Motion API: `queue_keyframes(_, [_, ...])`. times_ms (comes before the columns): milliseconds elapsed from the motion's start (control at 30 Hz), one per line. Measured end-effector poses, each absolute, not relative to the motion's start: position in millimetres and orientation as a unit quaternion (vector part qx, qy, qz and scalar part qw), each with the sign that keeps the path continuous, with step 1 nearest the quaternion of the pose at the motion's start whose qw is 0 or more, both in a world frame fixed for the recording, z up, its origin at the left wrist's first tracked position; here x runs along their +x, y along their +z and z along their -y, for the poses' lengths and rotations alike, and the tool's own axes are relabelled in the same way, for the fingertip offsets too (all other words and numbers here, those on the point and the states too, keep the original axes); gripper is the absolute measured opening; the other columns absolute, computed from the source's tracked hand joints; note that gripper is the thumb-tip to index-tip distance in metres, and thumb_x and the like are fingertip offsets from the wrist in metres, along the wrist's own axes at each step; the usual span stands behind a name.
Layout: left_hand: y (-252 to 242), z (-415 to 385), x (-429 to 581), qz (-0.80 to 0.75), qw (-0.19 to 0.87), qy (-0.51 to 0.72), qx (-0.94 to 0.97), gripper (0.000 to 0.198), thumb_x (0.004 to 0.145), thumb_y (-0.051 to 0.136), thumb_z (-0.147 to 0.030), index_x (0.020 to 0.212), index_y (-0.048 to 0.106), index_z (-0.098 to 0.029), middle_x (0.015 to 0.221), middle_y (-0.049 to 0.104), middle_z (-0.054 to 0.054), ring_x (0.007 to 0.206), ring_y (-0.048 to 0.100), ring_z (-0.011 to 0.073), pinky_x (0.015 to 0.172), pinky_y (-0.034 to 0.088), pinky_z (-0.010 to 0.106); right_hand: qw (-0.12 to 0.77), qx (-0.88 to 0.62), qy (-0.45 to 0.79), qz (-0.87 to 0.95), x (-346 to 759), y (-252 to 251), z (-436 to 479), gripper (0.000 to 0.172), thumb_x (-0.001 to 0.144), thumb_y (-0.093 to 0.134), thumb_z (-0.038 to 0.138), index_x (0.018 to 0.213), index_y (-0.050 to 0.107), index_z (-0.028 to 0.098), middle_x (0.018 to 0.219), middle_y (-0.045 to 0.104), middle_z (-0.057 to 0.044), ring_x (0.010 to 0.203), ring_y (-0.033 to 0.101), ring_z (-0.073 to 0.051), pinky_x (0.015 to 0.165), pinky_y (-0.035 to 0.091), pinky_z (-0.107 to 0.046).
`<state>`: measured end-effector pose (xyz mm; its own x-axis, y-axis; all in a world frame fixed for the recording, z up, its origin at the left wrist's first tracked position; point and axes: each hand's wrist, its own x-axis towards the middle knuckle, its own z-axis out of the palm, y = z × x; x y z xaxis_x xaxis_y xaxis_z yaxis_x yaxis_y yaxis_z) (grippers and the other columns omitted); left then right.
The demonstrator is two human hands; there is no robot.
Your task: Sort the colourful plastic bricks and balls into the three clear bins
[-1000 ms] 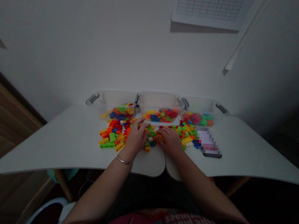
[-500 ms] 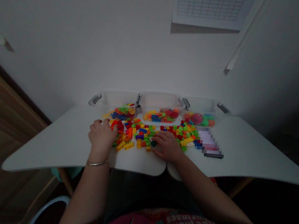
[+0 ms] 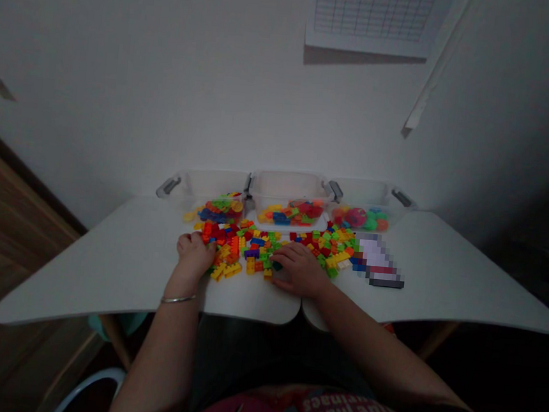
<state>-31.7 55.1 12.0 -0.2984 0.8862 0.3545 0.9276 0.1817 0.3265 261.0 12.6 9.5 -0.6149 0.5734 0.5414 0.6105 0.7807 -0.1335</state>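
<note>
Toy building bricks [image 3: 235,246] in many colours lie in a wide loose heap on the white table [image 3: 119,269]. My left hand [image 3: 194,255] is at the left edge of the heap, beside orange and yellow bricks. Its fingers are curled in, and whatever is between them is hidden. Over the front middle of the heap lies my right hand [image 3: 300,269], thumb and fingers closed around a dark green brick [image 3: 277,266], which shows partly at the fingertips. A purple brick [image 3: 252,253] lies left of that hand.
Behind the heap, against the wall, stand three clear bins: a left bin [image 3: 211,184], a middle bin [image 3: 288,185] and a right bin [image 3: 362,193], each with coloured pieces. A pixelated phone-like object [image 3: 379,260] lies right of the bricks. A gridded sheet [image 3: 368,15] hangs above.
My left hand has come down and right towards the bricks, and its fingers have curled in. My right hand has hardly moved. The whole view has shifted slightly.
</note>
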Motion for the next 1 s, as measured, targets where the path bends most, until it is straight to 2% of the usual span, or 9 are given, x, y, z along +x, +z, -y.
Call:
queue_keyframes(133, [11.1, -60.8, -30.9, 0.762, 0.018, -0.302, -0.572, 0.043, 0.073, 0.051, -0.015, 0.114, 0.06, -0.002, 0.113, 0.058, 0.026, 0.123, 0.045, 0.0423, 0.097, 0.041, 0.057, 0.285, -0.327, -0.023, 0.901, 260.8, 9.3, -13.6, 0.039, 0.084, 0.067, 0.048, 0.113, 0.067, 0.021, 0.115, 0.07, -0.009, 0.109, 0.06, -0.027, 0.101, 0.044, -0.045])
queue_keyframes(233, [17.1, -61.1, -32.3, 0.767, 0.007, -0.29, -0.572, 0.039, 0.078, 0.05, -0.021, 0.108, 0.063, -0.003, 0.108, 0.059, 0.025, 0.122, 0.046, 0.0414, 0.098, 0.041, 0.054, 0.29, -0.324, -0.022, 0.9, 260.9, 9.4, -13.7, 0.038, 0.085, 0.065, 0.047, 0.112, 0.067, 0.021, 0.113, 0.07, -0.009, 0.107, 0.061, -0.026, 0.099, 0.045, -0.044])
queue_keyframes(333, [26.1, -57.6, -32.5, 0.783, 0.035, -0.258, -0.565, 0.041, 0.085, 0.048, -0.03, 0.112, 0.065, -0.005, 0.111, 0.061, 0.026, 0.118, 0.051, 0.0384, 0.102, 0.039, 0.053, 0.296, -0.318, -0.024, 0.9, 260.8, 9.9, -13.7, 0.037, 0.086, 0.064, 0.047, 0.111, 0.067, 0.02, 0.113, 0.071, -0.009, 0.106, 0.061, -0.026, 0.098, 0.046, -0.044])
queue_keyframes(433, [34.3, -52.4, -30.1, 0.772, 0.061, -0.232, -0.589, 0.042, 0.087, 0.049, -0.033, 0.116, 0.066, -0.009, 0.111, 0.065, 0.023, 0.117, 0.054, 0.0359, 0.106, 0.036, 0.052, 0.302, -0.315, -0.015, 0.9, 260.7, 10.0, -13.7, 0.037, 0.086, 0.065, 0.046, 0.11, 0.067, 0.019, 0.112, 0.071, -0.01, 0.106, 0.061, -0.026, 0.098, 0.046, -0.044])
queue_keyframes(600, [45.5, -45.9, -22.3, 0.743, 0.051, -0.247, -0.62, 0.039, 0.088, 0.049, -0.034, 0.115, 0.069, -0.016, 0.113, 0.071, 0.015, 0.112, 0.06, 0.0326, 0.104, 0.039, 0.047, 0.329, -0.326, 0.006, 0.886, 263.0, 8.0, -15.1, 0.033, 0.086, 0.065, 0.04, 0.112, 0.065, 0.02, 0.113, 0.07, -0.01, 0.107, 0.061, -0.025, 0.099, 0.046, -0.043])
queue_keyframes(767, [58.8, -41.1, -8.9, 0.678, -0.03, -0.355, -0.642, 0.037, 0.085, 0.051, -0.037, 0.11, 0.069, -0.016, 0.11, 0.072, 0.012, 0.105, 0.064, 0.0285, 0.097, 0.047, 0.041, 0.375, -0.399, -0.032, 0.836, 265.9, 8.4, -15.3, 0.02, 0.092, 0.054, 0.031, 0.105, 0.067, 0.023, 0.109, 0.07, -0.008, 0.11, 0.059, -0.025, 0.102, 0.043, -0.044])
queue_keyframes(900, [65.5, -41.3, 4.3, 0.61, -0.101, -0.441, -0.65, 0.033, 0.081, 0.055, -0.038, 0.106, 0.066, -0.018, 0.111, 0.071, 0.009, 0.105, 0.064, 0.0249, 0.097, 0.048, 0.04, 0.376, -0.5, -0.067, 0.777, 265.6, 10.9, -14.2, 0.022, 0.094, 0.05, 0.03, 0.105, 0.067, 0.021, 0.111, 0.069, -0.011, 0.112, 0.055, -0.029, 0.104, 0.037, -0.048])
queue_keyframes(1000, [65.6, -47.1, 14.6, 0.569, -0.179, -0.492, -0.634, 0.033, 0.078, 0.058, -0.038, 0.105, 0.062, -0.018, 0.107, 0.069, 0.009, 0.099, 0.065, 0.0225, 0.092, 0.052, 0.039, 0.363, -0.519, -0.062, 0.772, 265.0, 10.4, -15.2, 0.023, 0.093, 0.05, 0.03, 0.105, 0.066, 0.019, 0.111, 0.068, -0.012, 0.111, 0.054, -0.03, 0.103, 0.037, -0.048])
